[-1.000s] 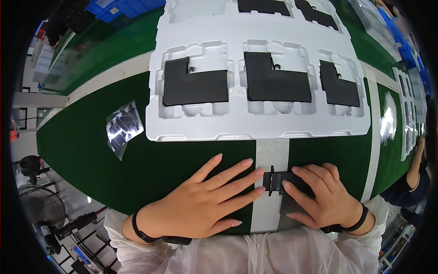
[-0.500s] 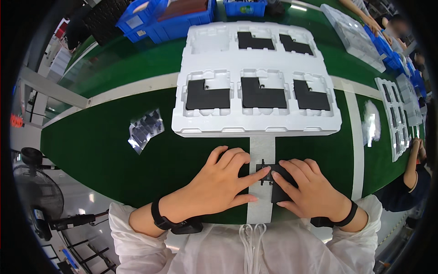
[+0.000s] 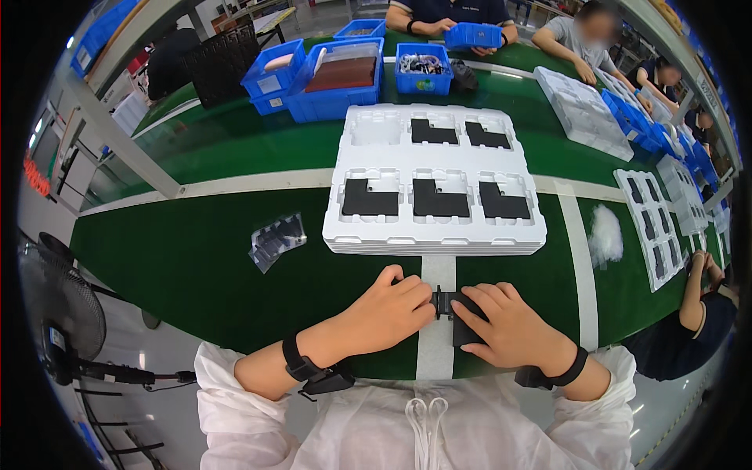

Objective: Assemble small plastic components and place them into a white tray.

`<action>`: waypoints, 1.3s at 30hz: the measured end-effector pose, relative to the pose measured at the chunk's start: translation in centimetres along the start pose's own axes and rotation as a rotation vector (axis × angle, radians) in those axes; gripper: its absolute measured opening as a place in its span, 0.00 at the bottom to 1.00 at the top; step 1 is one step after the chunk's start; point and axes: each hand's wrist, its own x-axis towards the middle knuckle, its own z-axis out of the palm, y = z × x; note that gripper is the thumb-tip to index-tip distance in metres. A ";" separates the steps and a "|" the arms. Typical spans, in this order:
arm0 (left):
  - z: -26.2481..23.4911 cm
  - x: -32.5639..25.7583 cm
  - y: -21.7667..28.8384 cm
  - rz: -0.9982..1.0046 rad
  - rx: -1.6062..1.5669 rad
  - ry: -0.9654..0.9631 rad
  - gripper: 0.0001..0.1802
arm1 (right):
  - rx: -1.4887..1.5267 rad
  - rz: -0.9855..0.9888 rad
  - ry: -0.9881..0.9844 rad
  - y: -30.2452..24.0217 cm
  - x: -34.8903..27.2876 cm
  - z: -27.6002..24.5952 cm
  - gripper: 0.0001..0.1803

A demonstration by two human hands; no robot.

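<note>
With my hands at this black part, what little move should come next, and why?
Perhaps press the black part down with your right hand while your left hand steadies its narrow left end. The right hand lies over the part, and the left hand is curled at that end; whether its fingers grip it is hidden.

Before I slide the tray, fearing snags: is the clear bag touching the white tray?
Apart: the head view shows green mat between the clear bag and the white tray.

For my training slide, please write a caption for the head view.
Right hand on a black part, left hand at its edge, near white tray.
</note>
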 end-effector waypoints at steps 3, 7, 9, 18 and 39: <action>-0.4 0.1 0.2 -0.074 -0.004 0.123 0.07 | 0.020 0.014 0.021 -0.1 -0.1 -0.1 0.31; -1.2 0.5 0.7 -0.241 -0.304 0.301 0.04 | 0.202 0.084 0.287 -0.5 0.3 -0.5 0.25; -1.0 0.8 1.6 -0.266 -0.451 0.271 0.04 | 0.486 0.185 0.361 -0.8 0.4 -0.2 0.22; -0.2 1.3 1.1 -0.498 -0.724 0.311 0.09 | 0.153 0.720 0.696 5.6 -5.0 -2.6 0.03; 0.1 0.1 -0.8 -0.605 -1.111 0.512 0.10 | 0.088 0.053 0.082 -0.2 -0.6 0.7 0.34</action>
